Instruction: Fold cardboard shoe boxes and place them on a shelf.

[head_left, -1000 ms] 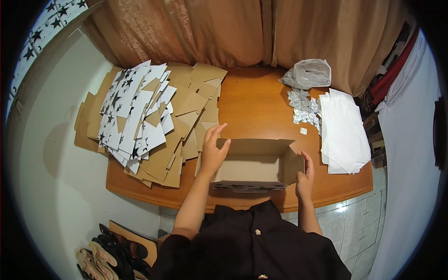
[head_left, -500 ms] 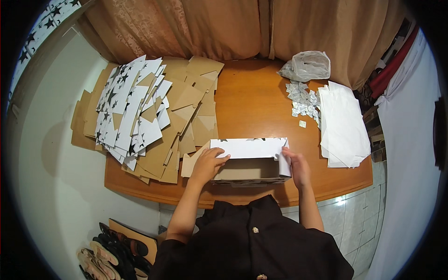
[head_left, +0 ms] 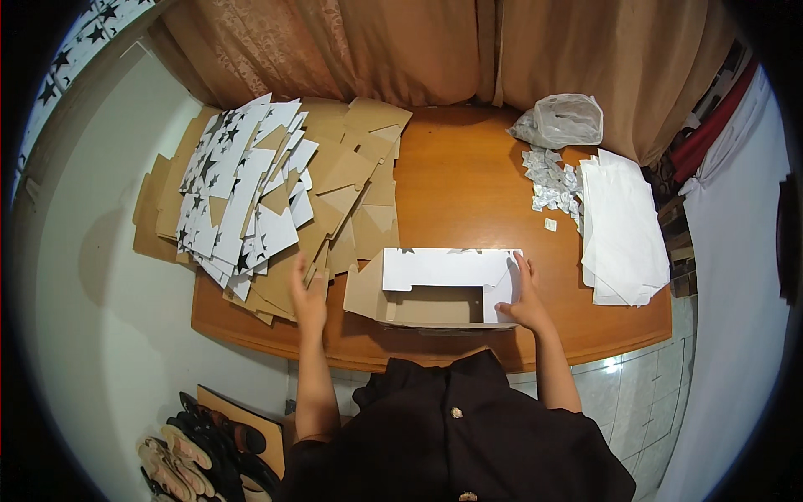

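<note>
Folding a cardboard box (head_left: 435, 289) at the table (head_left: 456, 180)

The right hand (head_left: 523, 301) grips the box's right end, fingers spread; the left hand (head_left: 308, 293) hovers open over flat cardboard blanks (head_left: 251, 201).

One box (head_left: 443, 289), half folded. One big heap of flat blanks (head_left: 268, 197), too many to count. One stack of white sheets (head_left: 623, 226). One plastic bag (head_left: 562, 121). One scatter of small packets (head_left: 552, 184), uncountable. Two hands: left (head_left: 308, 294), right (head_left: 525, 303). One tabletop (head_left: 456, 180).
</note>
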Available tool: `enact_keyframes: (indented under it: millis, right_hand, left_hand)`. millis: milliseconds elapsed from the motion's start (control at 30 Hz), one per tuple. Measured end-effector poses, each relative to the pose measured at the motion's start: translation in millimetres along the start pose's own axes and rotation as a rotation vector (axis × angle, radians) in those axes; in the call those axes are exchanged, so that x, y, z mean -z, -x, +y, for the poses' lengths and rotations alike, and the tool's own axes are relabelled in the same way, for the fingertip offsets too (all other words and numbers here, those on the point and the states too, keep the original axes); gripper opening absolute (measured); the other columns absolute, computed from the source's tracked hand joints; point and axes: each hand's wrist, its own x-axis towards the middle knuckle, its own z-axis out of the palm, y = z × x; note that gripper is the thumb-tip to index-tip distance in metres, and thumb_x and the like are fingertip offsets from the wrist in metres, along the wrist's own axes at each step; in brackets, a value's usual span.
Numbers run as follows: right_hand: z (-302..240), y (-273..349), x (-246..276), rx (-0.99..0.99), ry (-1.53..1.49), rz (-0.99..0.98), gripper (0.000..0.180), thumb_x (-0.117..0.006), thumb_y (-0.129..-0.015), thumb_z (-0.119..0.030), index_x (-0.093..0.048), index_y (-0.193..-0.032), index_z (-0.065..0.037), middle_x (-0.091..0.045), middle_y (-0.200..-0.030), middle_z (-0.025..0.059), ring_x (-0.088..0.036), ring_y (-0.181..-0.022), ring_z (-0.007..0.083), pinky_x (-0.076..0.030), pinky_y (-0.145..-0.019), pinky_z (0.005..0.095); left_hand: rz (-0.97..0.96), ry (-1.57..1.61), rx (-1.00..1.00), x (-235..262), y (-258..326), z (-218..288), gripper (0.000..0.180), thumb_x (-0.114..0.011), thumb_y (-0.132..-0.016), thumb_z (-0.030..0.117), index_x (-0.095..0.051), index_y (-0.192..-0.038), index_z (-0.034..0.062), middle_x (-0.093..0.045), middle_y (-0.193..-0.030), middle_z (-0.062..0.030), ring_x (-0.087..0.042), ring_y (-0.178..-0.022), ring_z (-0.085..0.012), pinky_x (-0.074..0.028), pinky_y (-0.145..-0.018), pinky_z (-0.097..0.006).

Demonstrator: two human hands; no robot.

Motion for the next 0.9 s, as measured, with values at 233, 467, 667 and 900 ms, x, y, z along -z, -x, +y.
enact_keyframes:
  millis: [233, 467, 667, 900]
  right_hand:
    - [-14, 5, 1, 0.008, 0.083, -0.035, 0.089, -0.073, -0.064, -0.004, -0.028, -0.140, -0.016, -0.019, -0.141, 0.0263, -0.030, -0.129, 0.0411, -0.029, -0.106, 0.0388]
    - [32, 30, -1, 0.058, -0.594, 0.347, 0.048, -0.056, -0.087, -0.026, -0.043, -0.127, -0.002, -0.046, -0.127, 0.0150, -0.044, -0.118, 0.0246, -0.032, -0.100, 0.0386]
    - [13, 67, -11, 0.606, -0.039, 0.517, 0.048, -0.065, -0.078, -0.016, -0.049, -0.121, -0.002, -0.052, -0.115, 0.0181, -0.052, -0.107, 0.0327, -0.040, -0.093, 0.0409]
    - [5, 64, -36, 0.553, 0.268, 0.524, 0.039, -0.065, -0.073, -0.008, -0.060, -0.111, -0.005, -0.052, -0.119, 0.0172, -0.050, -0.108, 0.0347, -0.038, -0.091, 0.0432]
  left_hand:
    - [-0.720, 0.152, 0.504, -51, 21, -14, 0.104, -0.079, -0.068, 0.027, -0.013, -0.144, 0.0011, -0.019, -0.145, -0.0250, -0.026, -0.133, -0.0339, -0.026, -0.107, -0.040]
    - [-0.849, 0.037, 0.474, -85, 29, -9, 0.117, -0.083, -0.058, 0.021, -0.007, -0.144, 0.0015, -0.029, -0.141, -0.0254, -0.029, -0.132, -0.0350, -0.027, -0.107, -0.038]
    - [-0.828, 0.057, 0.190, -78, 31, -11, 0.095, -0.074, -0.071, 0.023, -0.015, -0.142, 0.0006, -0.038, -0.134, -0.0225, -0.038, -0.126, -0.0318, -0.033, -0.102, -0.037]
    - [-0.276, -0.002, -0.317, -44, 52, 19, 0.031, -0.061, -0.081, 0.016, -0.058, -0.109, 0.0024, -0.057, -0.111, -0.0158, -0.052, -0.109, -0.0322, -0.040, -0.092, -0.041]
